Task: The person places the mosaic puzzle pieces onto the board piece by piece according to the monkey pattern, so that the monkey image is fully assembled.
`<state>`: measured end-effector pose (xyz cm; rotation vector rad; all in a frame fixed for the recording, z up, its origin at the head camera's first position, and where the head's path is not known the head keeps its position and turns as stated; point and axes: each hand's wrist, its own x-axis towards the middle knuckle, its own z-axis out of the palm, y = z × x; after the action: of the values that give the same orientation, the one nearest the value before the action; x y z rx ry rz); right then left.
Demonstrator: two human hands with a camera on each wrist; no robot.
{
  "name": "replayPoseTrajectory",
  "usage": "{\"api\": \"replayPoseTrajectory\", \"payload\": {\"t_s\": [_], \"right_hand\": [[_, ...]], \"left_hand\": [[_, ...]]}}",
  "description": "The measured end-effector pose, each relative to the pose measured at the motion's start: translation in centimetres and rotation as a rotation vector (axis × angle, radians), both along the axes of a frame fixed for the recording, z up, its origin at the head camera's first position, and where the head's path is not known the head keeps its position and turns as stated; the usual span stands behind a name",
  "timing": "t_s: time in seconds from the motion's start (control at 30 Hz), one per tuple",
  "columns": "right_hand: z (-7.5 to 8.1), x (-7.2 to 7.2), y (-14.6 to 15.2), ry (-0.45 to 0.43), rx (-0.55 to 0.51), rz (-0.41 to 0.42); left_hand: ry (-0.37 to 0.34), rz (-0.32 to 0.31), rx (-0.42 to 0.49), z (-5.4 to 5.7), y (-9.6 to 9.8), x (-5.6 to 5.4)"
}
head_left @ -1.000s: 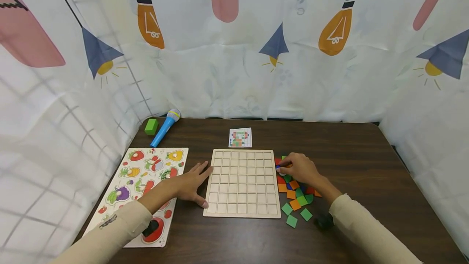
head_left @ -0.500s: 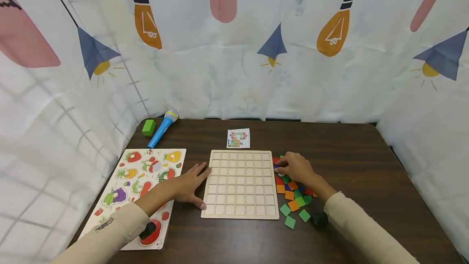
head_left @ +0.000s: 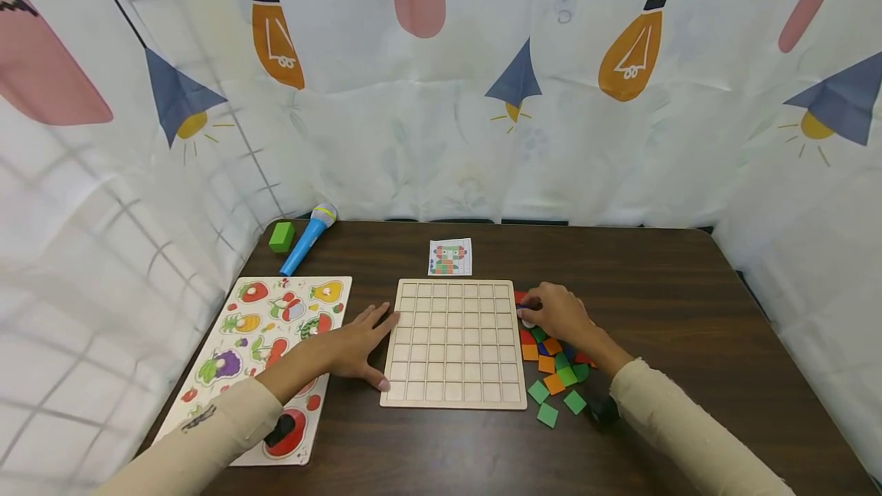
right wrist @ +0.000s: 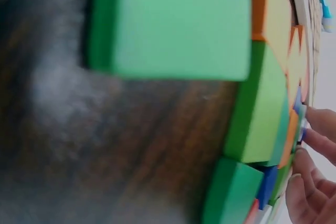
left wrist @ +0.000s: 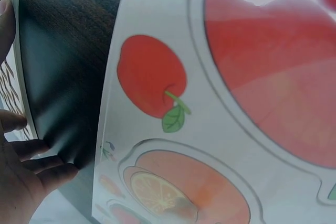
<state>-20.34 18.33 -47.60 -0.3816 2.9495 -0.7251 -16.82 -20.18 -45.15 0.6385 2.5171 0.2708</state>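
Note:
A square wooden grid board (head_left: 455, 343) lies in the middle of the table with bare cells. My left hand (head_left: 361, 347) rests at its left edge, fingers spread, thumb near the lower left corner; in the left wrist view the same hand (left wrist: 23, 174) shows at the board's side. Beside the board's right edge my right hand (head_left: 560, 316) reaches into a pile of coloured tiles (head_left: 547, 363). Its fingertips pinch a small blue tile, mostly hidden by the fingers. In the right wrist view the fingers (right wrist: 317, 142) touch tiles at the pile's far side; a green tile (right wrist: 181, 22) looms close.
A white fruit puzzle board (head_left: 230, 396) lies left, under the left forearm. Behind it are a blue toy microphone (head_left: 303, 246) and a green block (head_left: 281, 237). A printed pattern card (head_left: 450, 257) lies behind the grid board. A printed curtain (head_left: 441, 151) surrounds the table.
My right hand shifts very slightly at the top of the pile, its fingers still among the tiles. The left hand stays at the grid board's edge. The head view sways slightly.

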Motion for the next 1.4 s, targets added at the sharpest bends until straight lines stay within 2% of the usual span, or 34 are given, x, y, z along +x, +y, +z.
{"api": "replayPoseTrajectory", "payload": {"t_s": [0.2,0.53,0.87,1.13,1.4], "right_hand": [[-0.3,-0.6,0.5,0.006,-0.008,0.008],[0.3,-1.2,1.9,-0.108,-0.018,0.080],[0.1,-1.3,1.7,-0.095,-0.013,0.074],[0.0,-1.4,1.3,-0.077,-0.006,0.020],[0.0,-1.7,1.6,-0.070,-0.009,0.057]], "left_hand": [[0.004,-0.004,-0.006,0.2,0.0,0.0],[0.013,-0.011,-0.021,0.0,0.0,-0.1],[0.010,-0.013,-0.020,0.1,0.1,-0.1],[0.007,-0.011,-0.029,0.1,0.1,0.0],[0.008,-0.004,-0.035,0.1,0.1,0.0]]}}
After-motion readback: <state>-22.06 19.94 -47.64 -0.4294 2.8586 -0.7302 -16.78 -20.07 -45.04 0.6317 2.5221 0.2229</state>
